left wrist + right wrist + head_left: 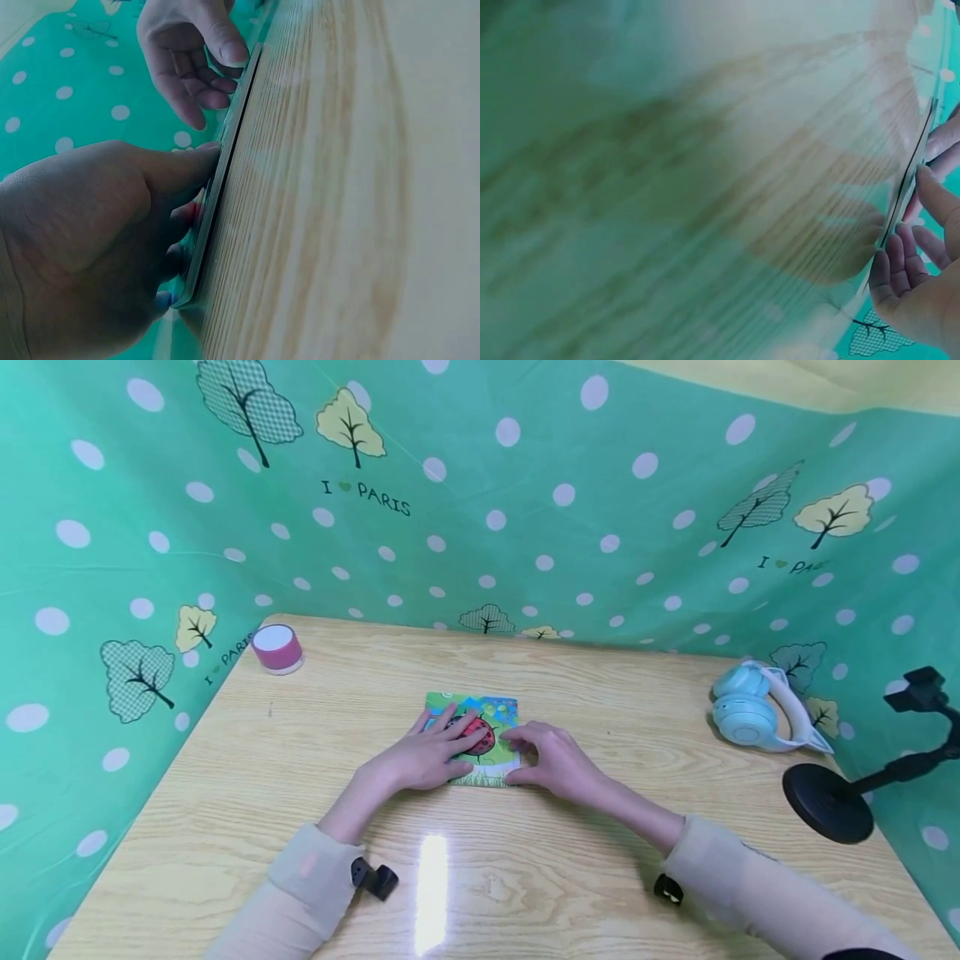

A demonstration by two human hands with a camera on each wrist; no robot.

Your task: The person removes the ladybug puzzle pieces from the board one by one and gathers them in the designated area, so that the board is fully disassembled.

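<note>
A thin square ladybug picture board lies on the wooden table, green and blue with a red spotted ladybug in its middle. My left hand rests on its left part with spread fingers, hiding some of the picture. At the right edge is my right hand, its fingers loosely bent over the picture and its thumb by the lower right corner. Seen edge-on in the left wrist view, the board shows a dark line along its side. In the right wrist view, the right hand's fingertips are beside the board's edge.
A pink and white cylinder stands at the table's back left corner. Light blue headphones lie at the right, near a black round-based stand. A green dotted curtain hangs around the table.
</note>
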